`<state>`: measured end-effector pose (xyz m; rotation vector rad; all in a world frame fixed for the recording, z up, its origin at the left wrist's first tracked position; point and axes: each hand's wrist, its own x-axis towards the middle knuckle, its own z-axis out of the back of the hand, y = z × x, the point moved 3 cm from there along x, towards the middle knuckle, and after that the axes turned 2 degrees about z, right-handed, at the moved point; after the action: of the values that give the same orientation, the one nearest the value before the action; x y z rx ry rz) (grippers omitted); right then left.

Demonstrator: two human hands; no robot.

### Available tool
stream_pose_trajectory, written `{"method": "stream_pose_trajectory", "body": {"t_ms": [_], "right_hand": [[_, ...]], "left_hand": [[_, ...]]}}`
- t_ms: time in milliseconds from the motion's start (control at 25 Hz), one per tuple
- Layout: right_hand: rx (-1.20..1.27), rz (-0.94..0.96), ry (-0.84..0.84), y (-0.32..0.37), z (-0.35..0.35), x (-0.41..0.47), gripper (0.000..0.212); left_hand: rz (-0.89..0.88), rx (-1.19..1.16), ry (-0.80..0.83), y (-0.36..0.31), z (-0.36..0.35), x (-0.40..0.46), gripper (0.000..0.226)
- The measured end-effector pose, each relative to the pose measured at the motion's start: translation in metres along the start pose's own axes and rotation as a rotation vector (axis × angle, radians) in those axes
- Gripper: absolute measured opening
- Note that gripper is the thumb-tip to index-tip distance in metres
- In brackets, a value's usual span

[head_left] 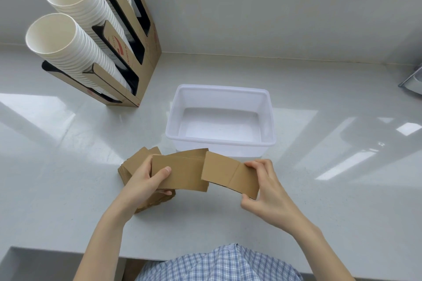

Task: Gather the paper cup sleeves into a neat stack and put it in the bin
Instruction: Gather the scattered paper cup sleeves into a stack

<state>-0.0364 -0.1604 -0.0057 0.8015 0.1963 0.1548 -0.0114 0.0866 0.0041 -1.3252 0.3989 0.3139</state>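
Observation:
Brown cardboard cup sleeves lie in a loose pile (134, 163) on the white counter, front centre-left. My left hand (146, 180) grips a bunch of flat sleeves (185, 171) held above that pile. My right hand (262, 180) pinches a single sleeve (230, 174) by its right end, its left end overlapping the bunch. The white plastic bin (267, 118) stands just behind my hands and holds nothing.
A cardboard cup dispenser (146, 52) with tilted stacks of white paper cups (66, 39) stands at the back left. A metal object (413, 80) shows at the right edge. The counter's front edge (68, 251) runs near my body.

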Motion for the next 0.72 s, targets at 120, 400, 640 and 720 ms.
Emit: {"method": "stream_pose_trajectory", "body": {"t_ms": [120, 400, 640, 720], "right_hand": [[-0.02, 0.078, 0.012, 0.013, -0.007, 0.008, 0.061], [-0.08, 0.174, 0.01, 0.028, -0.019, 0.018, 0.063], [0.217, -0.042, -0.026, 0.011, -0.021, 0.014, 0.071], [0.388, -0.15, -0.068, 0.001, -0.021, 0.015, 0.067]], "left_hand": [[0.025, 0.033, 0.034, -0.001, -0.01, 0.001, 0.014], [-0.006, 0.058, 0.085, -0.01, -0.032, -0.002, 0.016], [-0.07, 0.019, 0.138, -0.011, -0.041, 0.002, 0.014], [-0.091, 0.009, 0.192, -0.006, -0.045, 0.005, 0.021]]}}
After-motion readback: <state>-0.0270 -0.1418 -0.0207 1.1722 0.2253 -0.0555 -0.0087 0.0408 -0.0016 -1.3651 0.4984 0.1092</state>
